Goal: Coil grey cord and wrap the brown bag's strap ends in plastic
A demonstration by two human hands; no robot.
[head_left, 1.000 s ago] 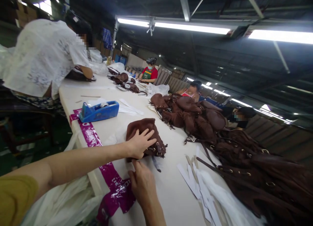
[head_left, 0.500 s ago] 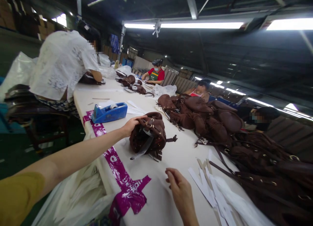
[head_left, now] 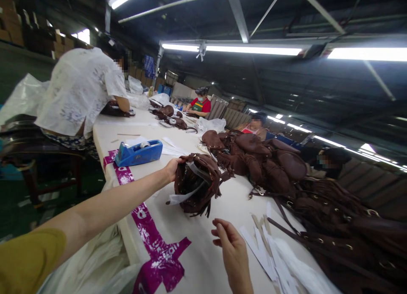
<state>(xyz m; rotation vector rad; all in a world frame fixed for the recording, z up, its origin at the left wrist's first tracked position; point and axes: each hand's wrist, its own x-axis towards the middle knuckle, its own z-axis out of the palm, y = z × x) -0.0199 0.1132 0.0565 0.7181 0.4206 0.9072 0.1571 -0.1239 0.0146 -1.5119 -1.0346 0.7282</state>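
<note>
A dark brown handbag [head_left: 199,186] is tipped on the white-topped table, its mouth turned toward me and a pale strip sticking out of it. My left hand [head_left: 173,170] grips the bag's upper left edge; the fingertips are partly hidden behind the bag. Lower right of the bag, my right hand [head_left: 232,247] hovers near the tabletop. Its fingers are loosely bent and apart, with nothing visible in them. White paper strips [head_left: 259,247] lie just right of that hand.
A blue tape dispenser [head_left: 139,153] stands at the left edge, above purple printed tape [head_left: 149,230] along that edge. Brown bags [head_left: 270,158] are heaped on the right. A person in a white shirt [head_left: 82,88] bends over the table at left; other people are farther back.
The bag has been turned in my left hand so its mouth faces me more, and the pale strip now sticks out to the left. My right hand has hardly moved.
</note>
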